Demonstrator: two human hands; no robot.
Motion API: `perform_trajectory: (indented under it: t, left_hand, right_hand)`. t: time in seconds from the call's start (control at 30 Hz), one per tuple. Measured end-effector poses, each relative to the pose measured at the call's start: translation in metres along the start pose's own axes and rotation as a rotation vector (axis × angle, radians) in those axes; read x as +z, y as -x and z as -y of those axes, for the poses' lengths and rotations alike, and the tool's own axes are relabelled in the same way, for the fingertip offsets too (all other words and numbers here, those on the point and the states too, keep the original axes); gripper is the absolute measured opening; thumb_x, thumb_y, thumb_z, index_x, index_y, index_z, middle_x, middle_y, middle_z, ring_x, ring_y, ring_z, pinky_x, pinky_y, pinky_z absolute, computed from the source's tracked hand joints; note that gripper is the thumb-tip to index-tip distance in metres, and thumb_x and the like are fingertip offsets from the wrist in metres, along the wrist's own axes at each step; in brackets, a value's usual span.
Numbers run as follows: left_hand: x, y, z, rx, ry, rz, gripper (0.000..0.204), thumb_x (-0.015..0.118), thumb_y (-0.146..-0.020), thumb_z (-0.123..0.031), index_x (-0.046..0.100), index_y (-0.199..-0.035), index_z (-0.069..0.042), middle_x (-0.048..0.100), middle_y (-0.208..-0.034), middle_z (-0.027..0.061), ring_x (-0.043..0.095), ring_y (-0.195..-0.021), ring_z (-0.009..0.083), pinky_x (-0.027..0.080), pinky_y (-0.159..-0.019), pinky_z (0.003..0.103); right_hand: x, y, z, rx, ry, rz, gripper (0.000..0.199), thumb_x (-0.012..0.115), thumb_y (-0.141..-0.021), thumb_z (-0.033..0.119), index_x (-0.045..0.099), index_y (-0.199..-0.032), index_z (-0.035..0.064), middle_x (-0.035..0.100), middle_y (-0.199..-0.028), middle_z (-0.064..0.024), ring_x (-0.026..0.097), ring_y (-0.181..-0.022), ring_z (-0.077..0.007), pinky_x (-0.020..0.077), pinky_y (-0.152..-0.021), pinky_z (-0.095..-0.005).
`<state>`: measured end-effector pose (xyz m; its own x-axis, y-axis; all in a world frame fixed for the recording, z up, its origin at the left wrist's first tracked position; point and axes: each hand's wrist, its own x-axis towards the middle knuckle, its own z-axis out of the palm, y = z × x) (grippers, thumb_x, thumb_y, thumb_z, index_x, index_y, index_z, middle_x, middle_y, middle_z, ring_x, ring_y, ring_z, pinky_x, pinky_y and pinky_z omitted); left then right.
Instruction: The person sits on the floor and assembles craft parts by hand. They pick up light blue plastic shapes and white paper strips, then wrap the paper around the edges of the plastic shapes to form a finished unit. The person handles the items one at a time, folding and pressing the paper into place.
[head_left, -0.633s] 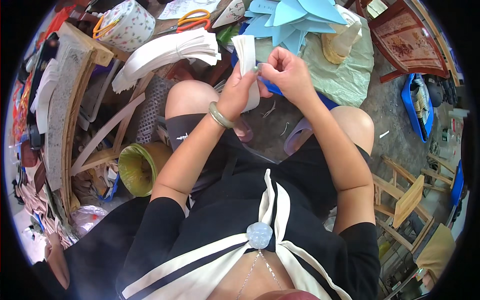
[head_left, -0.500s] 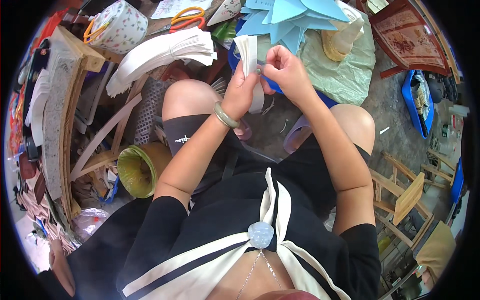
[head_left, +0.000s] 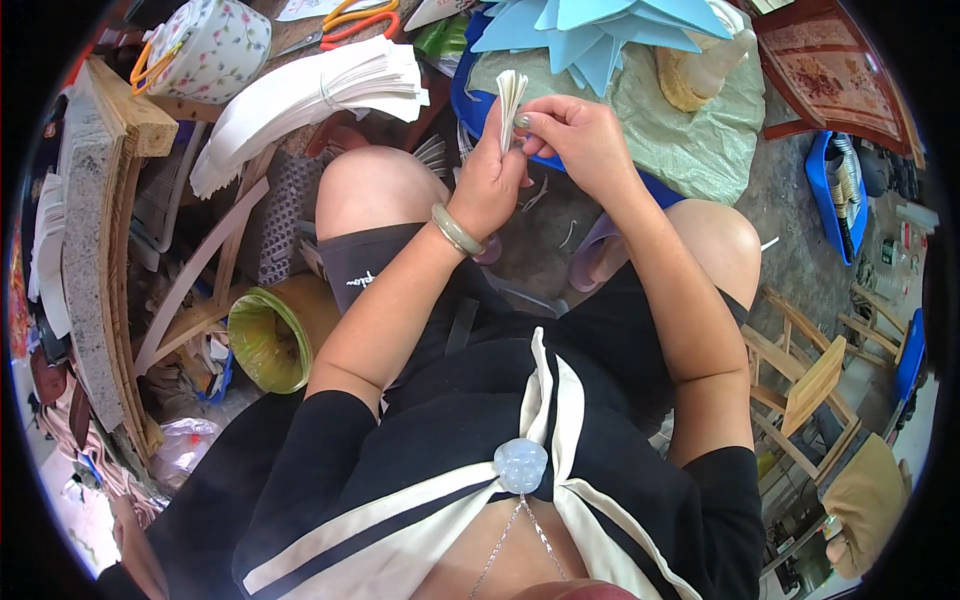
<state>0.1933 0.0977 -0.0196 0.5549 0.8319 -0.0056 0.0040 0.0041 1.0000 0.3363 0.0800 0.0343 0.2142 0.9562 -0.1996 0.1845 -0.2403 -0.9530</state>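
A small stack of white paper strips [head_left: 509, 98] stands upright in my left hand [head_left: 482, 192], turned nearly edge-on. The fingers are wrapped round its lower part. My right hand [head_left: 578, 138] is closed in a pinch against the right side of the stack, thumb and forefinger together. What lies between those fingertips is too small to make out. Left of the hands is a larger, curved bundle of white paper strips [head_left: 300, 105], tied round with a thin band. Pale blue pointed paper pieces [head_left: 600, 40] lie fanned out beyond my right hand.
Orange-handled scissors [head_left: 355, 20] and a flowered container [head_left: 215, 50] are at the far left. A yellow-lined bin [head_left: 262, 340] stands beside my left leg. A wooden-edged bench [head_left: 100, 250] runs along the left. Wooden stools [head_left: 815, 385] and a blue tray [head_left: 838, 200] are at the right.
The stack in my left hand has turned more edge-on. My right hand has come in from the right against it. The whole view has shifted slightly.
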Motion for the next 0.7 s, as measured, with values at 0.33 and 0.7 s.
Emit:
perform_trajectory:
  t: [0.33,0.7]
  left_hand:
    - [-0.002,0.008,0.008,0.158,-0.365,-0.076,0.064,0.040,-0.089,0.002,0.020,-0.149,-0.008,0.057,-0.099,0.0099,0.058,-0.068,0.0144,0.051,-0.061,0.027]
    - [-0.009,0.007,-0.002,-0.133,0.554,0.083,0.037,0.045,-0.098,-0.026,0.049,-0.123,0.001,0.062,-0.092,0.0097,0.062,-0.068,0.0145,0.051,-0.063,0.027]
  right_hand:
    - [0.003,0.000,0.002,-0.104,0.321,0.025,0.021,0.058,-0.086,0.015,0.070,-0.092,-0.0009,0.070,-0.074,-0.0121,0.068,-0.063,-0.0178,0.0525,-0.060,-0.0293]
    - [-0.003,-0.003,-0.008,0.021,-0.072,0.193,0.020,0.058,-0.088,0.015,0.068,-0.093,-0.0010,0.064,-0.065,-0.0023,0.061,-0.057,-0.0087,0.0481,-0.054,-0.0245]
